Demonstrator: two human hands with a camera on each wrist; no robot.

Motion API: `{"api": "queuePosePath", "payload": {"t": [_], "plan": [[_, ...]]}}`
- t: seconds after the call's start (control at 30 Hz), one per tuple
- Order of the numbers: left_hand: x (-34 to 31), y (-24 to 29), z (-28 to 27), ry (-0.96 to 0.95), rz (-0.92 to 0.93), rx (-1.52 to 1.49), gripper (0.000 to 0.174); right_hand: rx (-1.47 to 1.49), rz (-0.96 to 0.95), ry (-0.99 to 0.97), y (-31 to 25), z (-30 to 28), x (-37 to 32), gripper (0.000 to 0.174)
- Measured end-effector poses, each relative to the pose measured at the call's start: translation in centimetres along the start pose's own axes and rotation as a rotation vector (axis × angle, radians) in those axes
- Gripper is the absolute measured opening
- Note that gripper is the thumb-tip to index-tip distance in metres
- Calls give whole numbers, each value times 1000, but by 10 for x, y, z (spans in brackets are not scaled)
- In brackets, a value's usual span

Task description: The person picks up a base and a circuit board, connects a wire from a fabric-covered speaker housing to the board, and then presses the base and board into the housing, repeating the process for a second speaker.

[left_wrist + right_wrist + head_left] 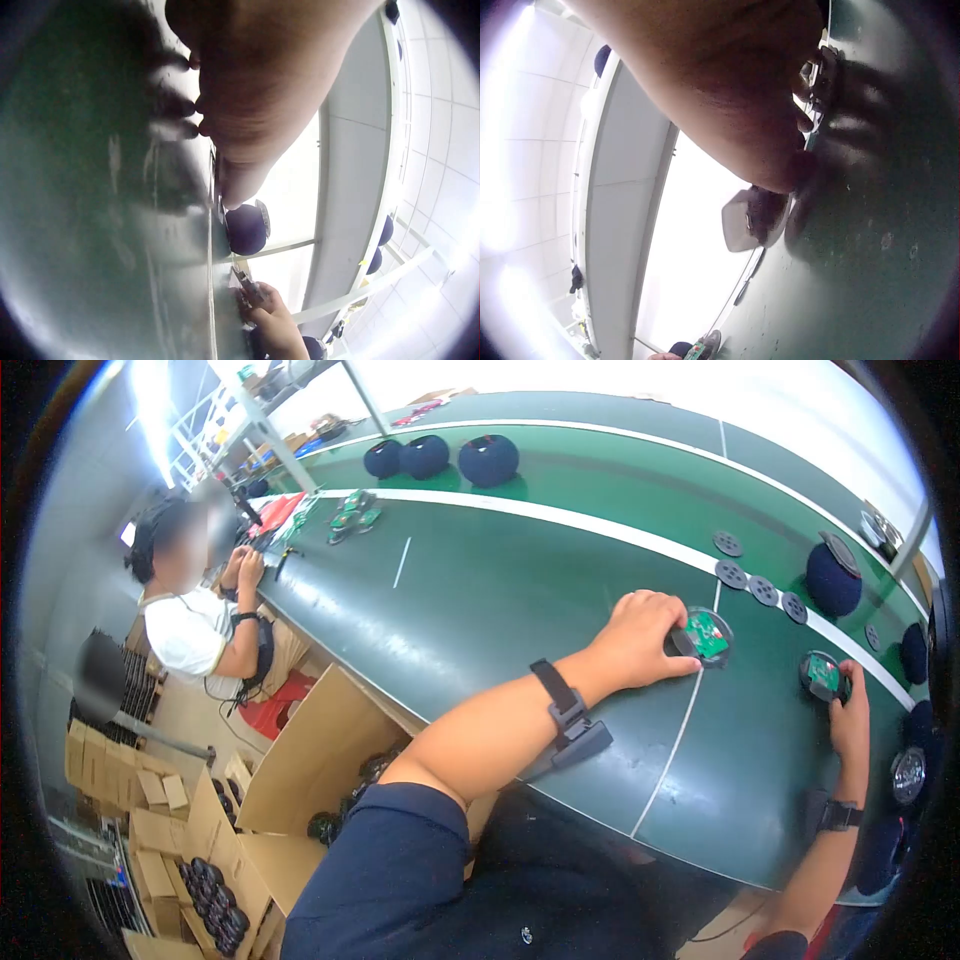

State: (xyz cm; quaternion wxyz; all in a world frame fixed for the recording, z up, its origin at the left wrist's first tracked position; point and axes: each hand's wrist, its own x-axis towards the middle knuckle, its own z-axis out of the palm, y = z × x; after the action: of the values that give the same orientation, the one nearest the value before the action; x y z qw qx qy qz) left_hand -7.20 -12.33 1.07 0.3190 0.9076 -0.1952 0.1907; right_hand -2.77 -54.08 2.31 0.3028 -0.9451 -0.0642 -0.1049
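My left hand [640,640] is over the green tabletop [560,760], its thumb and fingers gripping the edge of a round black housing with a green circuit board [708,635] facing up. Farther right, my right hand [850,705] pinches a second round black housing with a green circuit board [823,674] between thumb and fingers. In the left wrist view the left palm [262,90] blocks most of its part, and the right hand [279,322] appears beyond. Fingers of the right hand [735,97] are close over the tabletop in the right wrist view.
Black perforated discs [763,591] line the white strip beyond my hands. Dark blue fabric-covered balls [489,460] stand across the table, another [833,582] at right. Loose circuit boards [354,515] lie far left. An open cardboard box [310,760] adjoins the front edge; another person [195,630] sits left.
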Motion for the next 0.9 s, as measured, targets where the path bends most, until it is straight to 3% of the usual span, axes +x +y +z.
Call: {"api": "queuePosePath", "payload": {"t": [0.03, 0.17, 0.23, 0.3, 0.33, 0.4, 0.5, 0.6, 0.9], "plan": [[-1, -4, 4, 48, 101, 36, 51, -37, 8, -59, -4, -2, -1, 58], [-1, 0, 3, 17, 52, -35, 45, -179, -165, -26, 29, 5, 5, 58], [0, 4, 0, -18, 20, -51, 44, -160, -123, -34, 28, 8, 8, 53], [0, 7, -1, -109, 11, -160, 43, -64, -80, 83, 17, 10, 10, 43], [0, 9, -1, -121, 14, -168, 47, -62, -86, 84, 9, 10, 9, 43], [-2, 8, 8, -128, 71, -223, 50, 55, -299, 62, -35, 9, -4, 36], [-2, 13, -2, -274, 143, -292, 61, 71, -421, -151, -107, 12, -35, 46], [-7, 15, -2, -415, 265, -329, 67, 46, -545, -303, -131, 21, -46, 59], [-5, 14, -2, -453, 205, -292, 65, 3, -377, -336, -128, 25, -47, 46]]}}
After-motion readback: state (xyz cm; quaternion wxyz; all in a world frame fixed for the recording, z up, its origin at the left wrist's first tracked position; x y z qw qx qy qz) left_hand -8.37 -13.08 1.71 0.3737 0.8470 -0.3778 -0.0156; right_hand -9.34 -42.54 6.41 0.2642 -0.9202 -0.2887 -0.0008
